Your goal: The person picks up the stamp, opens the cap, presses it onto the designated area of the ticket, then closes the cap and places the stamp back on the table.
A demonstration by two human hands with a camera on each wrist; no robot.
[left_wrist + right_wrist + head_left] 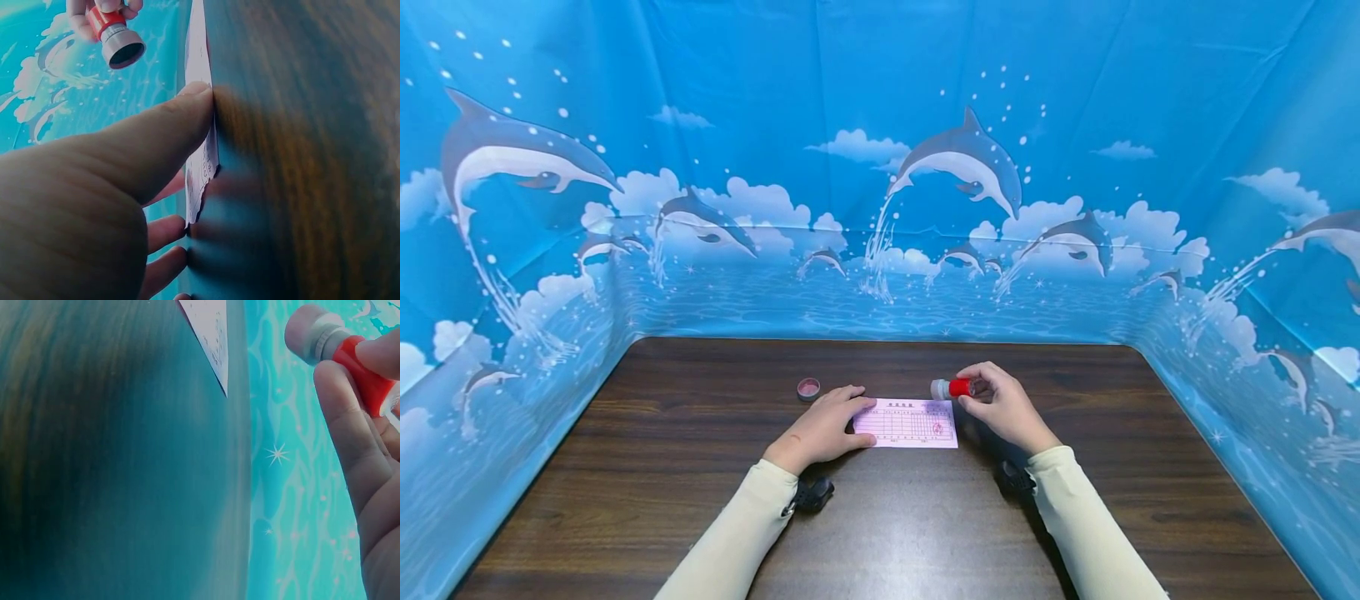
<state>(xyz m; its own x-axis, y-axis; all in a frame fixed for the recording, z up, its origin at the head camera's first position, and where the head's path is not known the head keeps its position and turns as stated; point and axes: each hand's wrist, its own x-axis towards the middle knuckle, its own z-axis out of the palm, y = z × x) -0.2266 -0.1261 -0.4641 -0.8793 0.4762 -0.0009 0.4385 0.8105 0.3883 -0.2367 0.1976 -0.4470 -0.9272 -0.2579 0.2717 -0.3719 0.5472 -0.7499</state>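
Note:
A pink printed form with a table grid lies on the table, and a red seal mark shows near its right end. My left hand rests on the form's left end, thumb and fingers spread at its edges. In the left wrist view the thumb presses on the paper. My right hand pinches a red stamp by its body between thumb and fingers. The stamp's silvery round head points left, tilted, above the table near the form's upper right corner.
A small round dish with a reddish inside sits beyond my left hand. The dark wooden table is bordered at the back and sides by a blue dolphin-print curtain. Dark wrist cameras sit under both wrists.

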